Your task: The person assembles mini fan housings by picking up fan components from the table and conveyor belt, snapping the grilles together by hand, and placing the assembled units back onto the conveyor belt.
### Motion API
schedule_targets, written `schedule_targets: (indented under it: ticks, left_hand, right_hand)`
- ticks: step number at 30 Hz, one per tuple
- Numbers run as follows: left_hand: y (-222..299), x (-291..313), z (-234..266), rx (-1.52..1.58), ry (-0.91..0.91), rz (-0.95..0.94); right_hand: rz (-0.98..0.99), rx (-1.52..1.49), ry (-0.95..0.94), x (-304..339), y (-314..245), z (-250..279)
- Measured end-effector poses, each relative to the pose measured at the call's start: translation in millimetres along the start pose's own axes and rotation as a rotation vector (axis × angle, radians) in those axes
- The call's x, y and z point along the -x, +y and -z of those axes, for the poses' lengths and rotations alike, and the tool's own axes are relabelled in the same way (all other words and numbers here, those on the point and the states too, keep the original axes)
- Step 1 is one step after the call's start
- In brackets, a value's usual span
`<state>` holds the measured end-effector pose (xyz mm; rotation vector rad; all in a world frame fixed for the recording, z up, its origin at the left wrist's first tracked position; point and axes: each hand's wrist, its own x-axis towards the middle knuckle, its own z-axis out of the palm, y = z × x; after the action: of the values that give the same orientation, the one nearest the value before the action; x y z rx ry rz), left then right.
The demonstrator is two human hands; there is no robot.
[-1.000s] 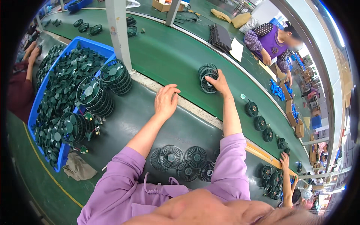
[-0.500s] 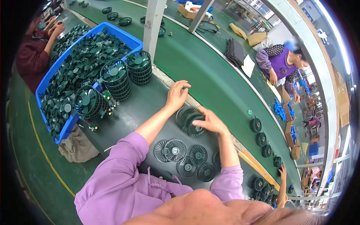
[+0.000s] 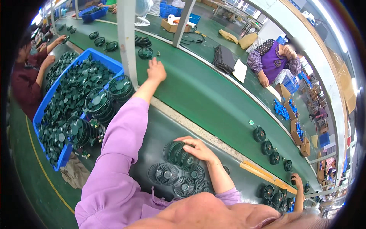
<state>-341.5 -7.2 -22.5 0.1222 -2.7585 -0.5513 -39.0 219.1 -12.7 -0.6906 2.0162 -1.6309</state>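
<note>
Your right grip [image 3: 198,149] clasps stacked covers [image 3: 177,155] over desk [image 3: 162,126]; your left grip [image 3: 156,70], fingers spread, nears basket [image 3: 145,53] toward belt's [image 3: 213,103] far edge.

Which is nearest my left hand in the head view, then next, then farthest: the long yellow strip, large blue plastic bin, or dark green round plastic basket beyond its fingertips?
1. Dark green round plastic basket, just beyond your left hand.
2. Large blue plastic bin, to the left.
3. Long yellow strip, to the right.

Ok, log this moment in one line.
left hand: open, near dark cage on green belt | right hand: holding dark grilles | blue bin: dark green parts inside
</note>
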Motion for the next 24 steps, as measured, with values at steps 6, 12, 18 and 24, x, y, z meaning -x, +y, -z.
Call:
schedule_targets:
  ticks: [6,12,18,24]
  left_hand:
    - [-16,-49,-9,-0.249,-0.087,0.159]
    - [-26,-59,-12,-0.429,0.023,-0.136]
    - [2,-42,4,-0.034,0.002,-0.236]
    - [0,-16,2,0.038,-0.186,-0.161]
  right_hand:
    - [0.064,-0.039,0.026,3,3,1]
    - [0.015,-0.132,0.023,1,4,4]
    - [0.012,-0.347,0.057,-2,-5,7]
    - [0.151,-0.235,0.176,4,-8,7]
